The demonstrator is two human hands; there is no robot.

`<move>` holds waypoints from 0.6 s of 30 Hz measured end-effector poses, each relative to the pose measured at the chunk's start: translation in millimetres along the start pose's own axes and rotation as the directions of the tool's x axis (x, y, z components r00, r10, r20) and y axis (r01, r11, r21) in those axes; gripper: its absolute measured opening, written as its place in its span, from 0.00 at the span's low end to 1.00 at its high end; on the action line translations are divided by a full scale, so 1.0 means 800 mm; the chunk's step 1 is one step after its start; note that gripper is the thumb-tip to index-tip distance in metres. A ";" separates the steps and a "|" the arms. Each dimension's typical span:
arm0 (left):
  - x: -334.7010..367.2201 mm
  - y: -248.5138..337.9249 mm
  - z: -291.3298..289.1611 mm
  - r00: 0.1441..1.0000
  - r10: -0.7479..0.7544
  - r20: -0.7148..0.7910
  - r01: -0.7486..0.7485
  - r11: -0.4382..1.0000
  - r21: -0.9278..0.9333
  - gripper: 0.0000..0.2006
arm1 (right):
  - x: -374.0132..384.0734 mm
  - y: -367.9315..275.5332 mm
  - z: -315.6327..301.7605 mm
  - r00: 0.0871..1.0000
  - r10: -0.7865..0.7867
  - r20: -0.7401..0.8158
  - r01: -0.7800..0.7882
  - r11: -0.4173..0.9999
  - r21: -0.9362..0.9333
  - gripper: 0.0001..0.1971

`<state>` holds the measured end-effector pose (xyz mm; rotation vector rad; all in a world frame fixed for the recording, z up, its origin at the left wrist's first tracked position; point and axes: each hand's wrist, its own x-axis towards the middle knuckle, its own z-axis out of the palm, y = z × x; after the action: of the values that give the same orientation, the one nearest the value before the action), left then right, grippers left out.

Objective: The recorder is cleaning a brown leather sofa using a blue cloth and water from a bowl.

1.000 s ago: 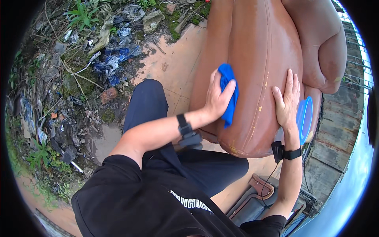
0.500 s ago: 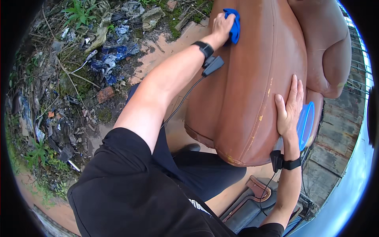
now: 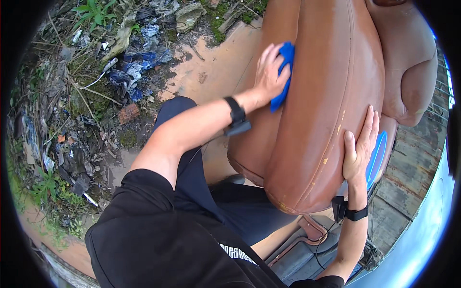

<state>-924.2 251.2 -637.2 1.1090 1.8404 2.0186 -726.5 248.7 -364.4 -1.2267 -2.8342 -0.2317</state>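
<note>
left hand [image 3: 270, 73]: closed on blue cloth [image 3: 283, 77], pressed to brown leather seat back [image 3: 326, 96] | right hand [image 3: 359, 149]: open (flat on seat)

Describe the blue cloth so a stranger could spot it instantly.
Find the big brown leather seat that fills the upper right of the view. On its left side, the left hand presses a blue cloth against the leather. It is the only bright blue thing under a hand.

The cloth [image 3: 283, 77] lies under the left hand [image 3: 270, 72] on the seat's [image 3: 331, 96] left side, the right hand [image 3: 359, 149] on its right.
</note>
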 end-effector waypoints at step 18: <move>0.000 -0.015 -0.011 0.988 0.140 0.057 -0.134 0.986 -0.097 0.11 | 0.002 0.008 0.007 0.999 -0.049 -0.017 0.049 0.999 0.008 0.44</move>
<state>-933.9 246.8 -647.9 1.2899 1.6634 2.0935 -722.7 255.3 -368.7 -1.1495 -2.8505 -0.2306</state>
